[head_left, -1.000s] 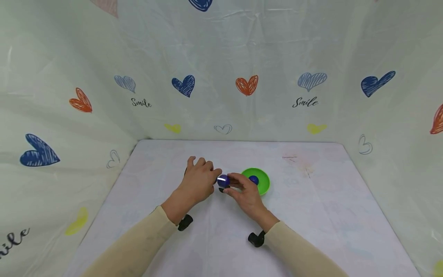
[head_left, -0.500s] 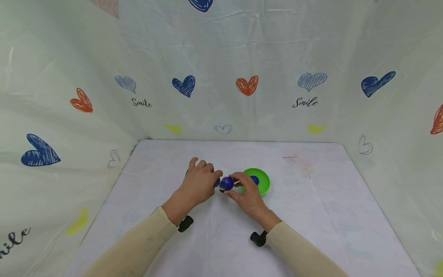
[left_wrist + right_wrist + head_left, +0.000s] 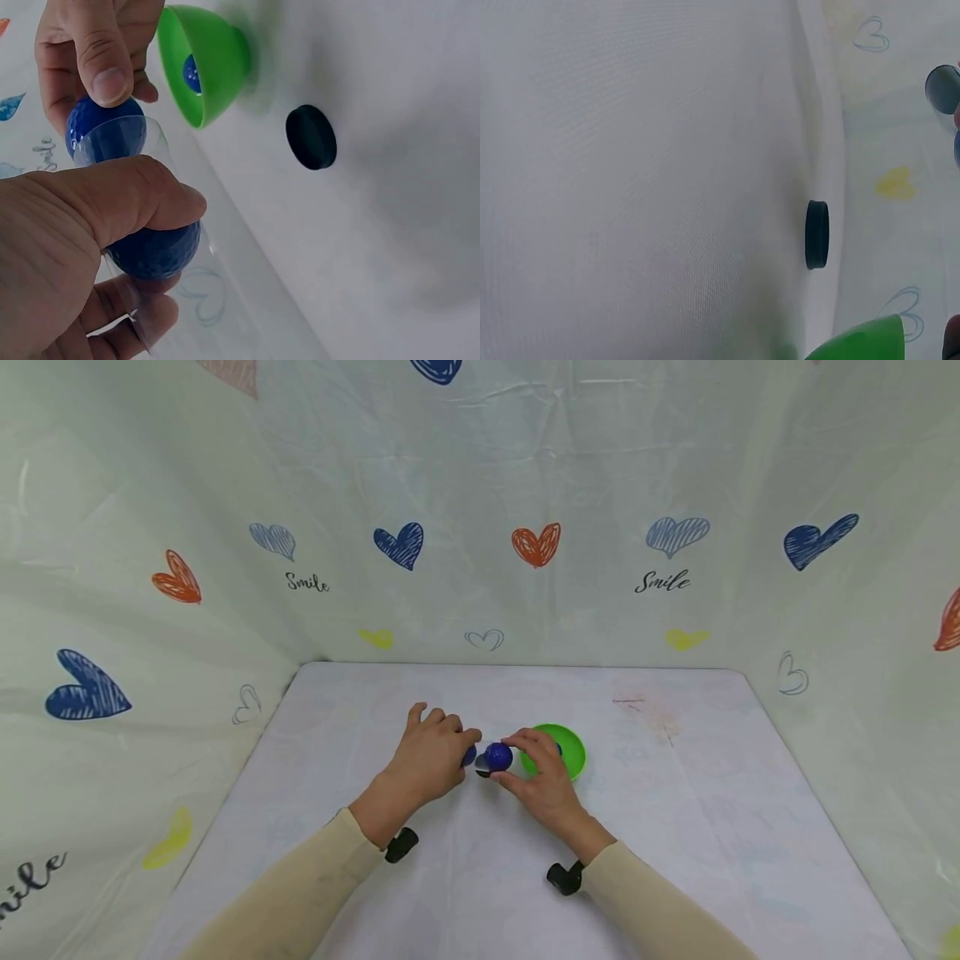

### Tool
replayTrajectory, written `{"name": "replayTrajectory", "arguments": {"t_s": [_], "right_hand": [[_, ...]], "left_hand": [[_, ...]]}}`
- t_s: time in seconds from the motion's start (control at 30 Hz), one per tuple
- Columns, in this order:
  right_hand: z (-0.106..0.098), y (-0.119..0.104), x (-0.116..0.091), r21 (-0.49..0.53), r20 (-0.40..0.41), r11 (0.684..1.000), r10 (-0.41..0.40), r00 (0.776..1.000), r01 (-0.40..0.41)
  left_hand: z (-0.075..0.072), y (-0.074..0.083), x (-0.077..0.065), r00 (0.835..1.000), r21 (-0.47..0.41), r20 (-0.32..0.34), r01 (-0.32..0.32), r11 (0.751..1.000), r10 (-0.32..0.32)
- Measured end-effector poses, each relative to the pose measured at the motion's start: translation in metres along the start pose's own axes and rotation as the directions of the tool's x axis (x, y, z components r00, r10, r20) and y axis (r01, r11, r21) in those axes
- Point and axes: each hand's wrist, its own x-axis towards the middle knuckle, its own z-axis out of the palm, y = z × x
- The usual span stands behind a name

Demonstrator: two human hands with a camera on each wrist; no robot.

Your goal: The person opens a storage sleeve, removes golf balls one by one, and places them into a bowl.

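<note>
The left hand point(image 3: 67, 247) clamps a clear plastic tube point(image 3: 150, 225) with a dark blue ball point(image 3: 154, 251) inside; the right hand point(image 3: 90, 52) pinches a second blue ball point(image 3: 101, 127) at the tube's mouth — both just above the white counter point(image 3: 675, 793), beside a green plastic bowl point(image 3: 214, 64) holding a third ball — a black disc point(image 3: 311, 136) lies near.

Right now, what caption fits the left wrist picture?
Left hand grips a clear tube holding a blue ball; right hand feeds another.

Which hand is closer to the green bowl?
Right. The right hand reaches the near rim of the green bowl while pinching a blue ball; the left hand is farther left, beyond that ball.
</note>
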Motion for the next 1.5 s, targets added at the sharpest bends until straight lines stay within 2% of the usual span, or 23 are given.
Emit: {"name": "replayTrajectory", "arguments": {"t_s": [0.23,0.4,0.5,0.73,0.83,1.03,1.33,1.5], "right_hand": [[-0.008,0.0,0.002,-0.053,0.001,0.998,-0.029,1.0,0.029],[-0.015,0.003,0.002,-0.107,-0.008,0.993,-0.054,0.998,0.053],[-0.018,0.005,0.003,-0.104,-0.01,0.994,-0.047,0.999,0.046],[-0.021,0.009,0.003,-0.089,-0.013,0.996,-0.032,0.999,0.031],[-0.023,0.009,0.003,-0.087,-0.013,0.996,-0.024,1.0,0.023],[-0.026,0.01,0.003,-0.117,-0.015,0.993,-0.034,0.999,0.032],[-0.041,0.017,0.005,-0.2,-0.037,0.973,-0.127,0.991,0.117],[-0.054,0.025,0.005,-0.238,-0.017,0.965,-0.114,0.993,0.107]], "left_hand": [[0.001,-0.001,0.0,1.0,0.009,-0.001,-0.003,1.0,0.003],[0.005,-0.001,0.001,0.999,0.023,-0.032,-0.012,1.0,0.012],[0.008,-0.002,0.001,0.999,0.025,-0.05,-0.017,1.0,0.018],[0.014,-0.005,0.001,0.989,0.033,-0.138,-0.055,0.998,0.059],[0.017,-0.006,0.001,0.985,0.044,-0.156,-0.068,0.997,0.074],[0.019,-0.007,0.001,0.987,0.032,-0.144,-0.066,0.997,0.07],[0.022,-0.01,0.001,0.988,0.019,-0.147,-0.044,0.999,0.046],[0.022,-0.01,0.0,0.989,0.005,-0.142,-0.045,0.999,0.045]]}}
